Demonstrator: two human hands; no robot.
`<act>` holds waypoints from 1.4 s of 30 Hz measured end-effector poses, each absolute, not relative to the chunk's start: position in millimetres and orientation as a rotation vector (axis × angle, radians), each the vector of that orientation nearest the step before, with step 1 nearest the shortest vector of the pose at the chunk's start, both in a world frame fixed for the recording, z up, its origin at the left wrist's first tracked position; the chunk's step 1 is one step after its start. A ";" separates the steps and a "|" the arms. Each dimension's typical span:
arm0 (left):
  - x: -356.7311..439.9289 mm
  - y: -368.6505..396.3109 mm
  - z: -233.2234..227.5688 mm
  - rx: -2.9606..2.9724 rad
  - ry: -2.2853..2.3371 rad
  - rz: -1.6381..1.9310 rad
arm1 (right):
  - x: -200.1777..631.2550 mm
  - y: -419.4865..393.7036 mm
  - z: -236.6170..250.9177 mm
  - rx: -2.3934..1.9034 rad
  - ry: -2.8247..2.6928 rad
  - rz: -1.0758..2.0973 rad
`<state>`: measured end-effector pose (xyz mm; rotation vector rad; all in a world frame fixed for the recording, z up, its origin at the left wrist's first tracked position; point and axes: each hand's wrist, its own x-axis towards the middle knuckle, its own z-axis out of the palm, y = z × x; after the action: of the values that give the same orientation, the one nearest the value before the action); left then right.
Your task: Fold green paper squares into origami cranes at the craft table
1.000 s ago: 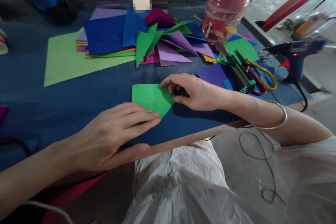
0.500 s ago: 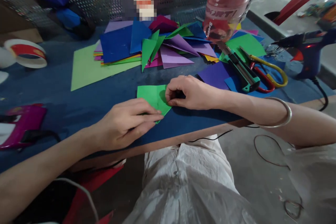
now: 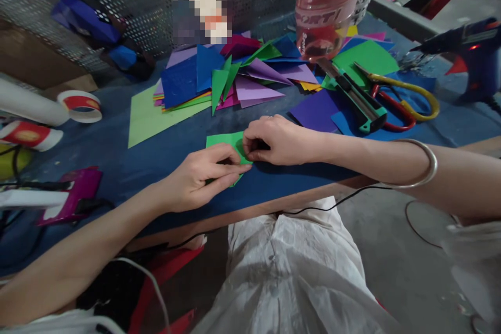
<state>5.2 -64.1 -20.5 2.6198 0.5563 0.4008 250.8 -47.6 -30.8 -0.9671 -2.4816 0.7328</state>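
A small sheet of green paper lies on the blue tabletop near its front edge, partly hidden under both hands. My left hand rests over its lower part, fingertips pressing the paper. At the paper's right side my right hand is curled, with thumb and index finger pinching the edge. Behind the hands spreads a pile of coloured paper, with several folded green and purple pieces at its front.
On the right lie a utility knife, scissors and a glue gun. A pink bottle stands at the back. Tape rolls and a magenta power strip are at left. A black cable hangs off the front edge.
My left hand has slid slightly right along the green paper, its fingertips now closer to my right hand. The right hand keeps its pinch. The camera view has shifted, showing more of the left side.
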 end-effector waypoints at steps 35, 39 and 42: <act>-33.2 -96.4 -9.6 2.718 0.537 0.322 | 249.9 -46.2 -31.9 -0.988 -2.499 0.733; -41.7 -91.2 0.0 2.839 0.688 0.367 | 250.8 -46.4 -32.8 -0.978 -2.482 0.736; -46.6 -81.5 0.1 2.929 0.766 0.382 | 251.3 -47.0 -34.1 -0.952 -2.473 0.744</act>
<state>-46.6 -81.5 0.1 2.9291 0.7657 0.3823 251.3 -47.0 -34.1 -0.9520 -2.4732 0.7441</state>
